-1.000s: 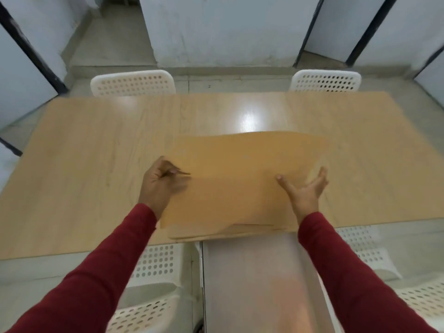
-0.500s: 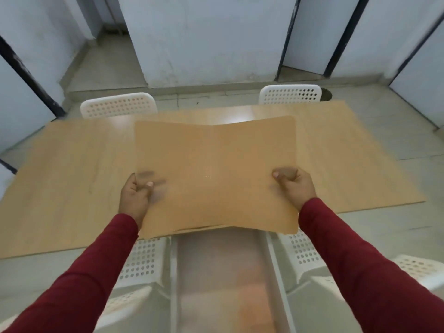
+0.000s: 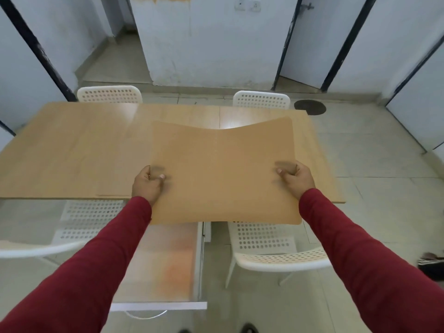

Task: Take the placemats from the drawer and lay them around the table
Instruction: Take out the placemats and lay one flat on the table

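Left hand [image 3: 147,182]: fingers [image 3: 161,177] curled, thumb on top, pinching the left edge of the placemat [image 3: 223,174]. Right hand [image 3: 296,177]: fingers [image 3: 280,171] curled, pinching the right edge likewise. Placemat is a thin tan sheet with rounded corners, matte, flexible; it sags along the middle between the fingers, far corners raised. Held above the near edge of the surface [image 3: 72,150], a smooth light wood-grain top. Below the fingers, an open white drawer [image 3: 168,272]. White perforated plastic chairs [image 3: 264,251] on either side.
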